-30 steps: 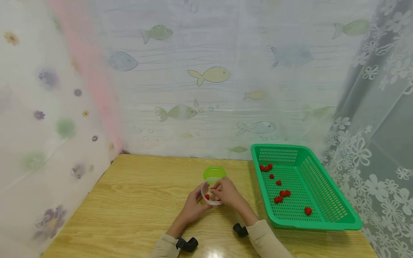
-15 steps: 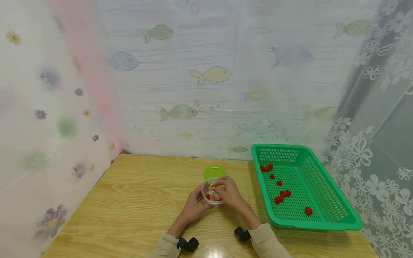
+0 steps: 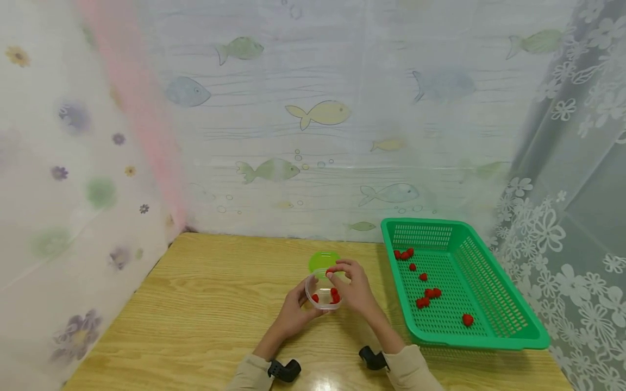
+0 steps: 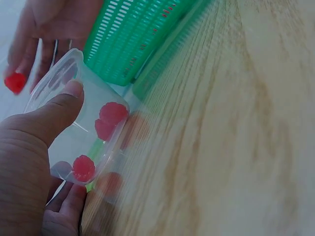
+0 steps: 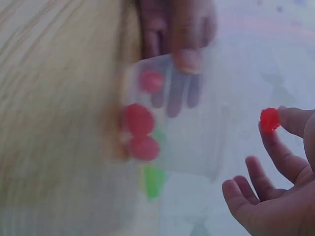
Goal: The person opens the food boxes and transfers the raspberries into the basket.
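My left hand (image 3: 294, 314) grips a clear plastic tub (image 4: 83, 135) by its side, thumb near the rim and fingers round the far wall. Several red raspberries (image 4: 83, 168) lie at the bottom of the tub. Between thumb and index finger, my right hand (image 3: 359, 290) pinches one raspberry (image 5: 269, 120) at the tub's upper right rim; the right wrist view shows it apart from the tub, the other fingers loosely bent. Just behind the tub lies a round lime-green lid (image 3: 323, 260).
A green perforated basket (image 3: 476, 339) stands on the right of the wooden table (image 3: 210, 298), with several raspberries (image 3: 423, 277) scattered in it. Patterned curtains (image 3: 313, 136) hang behind the table and at both sides.
The right hand has risen from inside the tub to its rim, with a raspberry between its fingertips. More raspberries now show in the tub. The left hand holds its place.
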`<state>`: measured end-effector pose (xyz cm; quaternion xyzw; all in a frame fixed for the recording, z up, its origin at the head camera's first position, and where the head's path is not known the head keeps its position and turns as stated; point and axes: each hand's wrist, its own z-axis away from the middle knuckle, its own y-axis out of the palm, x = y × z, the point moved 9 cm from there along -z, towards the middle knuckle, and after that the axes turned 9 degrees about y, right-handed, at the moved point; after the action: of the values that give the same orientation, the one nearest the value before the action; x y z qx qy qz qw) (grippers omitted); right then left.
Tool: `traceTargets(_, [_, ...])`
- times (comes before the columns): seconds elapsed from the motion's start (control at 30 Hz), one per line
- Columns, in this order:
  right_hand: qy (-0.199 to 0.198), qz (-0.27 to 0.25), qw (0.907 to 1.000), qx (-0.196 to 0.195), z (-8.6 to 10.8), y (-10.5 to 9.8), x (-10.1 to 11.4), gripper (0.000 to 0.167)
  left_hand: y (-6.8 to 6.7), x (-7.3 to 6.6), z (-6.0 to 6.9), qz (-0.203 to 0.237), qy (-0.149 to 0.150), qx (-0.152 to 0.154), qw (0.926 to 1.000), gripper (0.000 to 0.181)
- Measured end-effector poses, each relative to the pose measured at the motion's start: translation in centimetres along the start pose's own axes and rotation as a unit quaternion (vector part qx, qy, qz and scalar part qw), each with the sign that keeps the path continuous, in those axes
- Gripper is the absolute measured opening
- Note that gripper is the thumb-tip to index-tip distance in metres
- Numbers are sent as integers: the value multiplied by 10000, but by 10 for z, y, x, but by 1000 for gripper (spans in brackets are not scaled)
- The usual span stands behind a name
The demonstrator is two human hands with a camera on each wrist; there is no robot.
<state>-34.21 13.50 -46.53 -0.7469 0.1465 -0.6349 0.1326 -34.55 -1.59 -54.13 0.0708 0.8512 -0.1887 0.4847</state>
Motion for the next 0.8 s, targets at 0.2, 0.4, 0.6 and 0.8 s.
traceTargets(0.2, [1, -432, 9988, 210, 8, -10, 17, 15, 0, 0, 0, 70, -79, -41, 9999, 82])
traceTargets(0.4, [174, -863, 9935, 722, 15, -20, 28, 23, 1, 0, -1, 80, -103, 8, 9999, 82])
traceTargets(0.6, [234, -702, 9932, 898, 23, -43, 44, 26, 1, 1, -1, 92, -90, 37, 9999, 84])
traceTargets(0.8, [213, -579, 9926, 1043, 29, -77, 56, 31, 2, 2, 1, 30, -136, 55, 9999, 85])
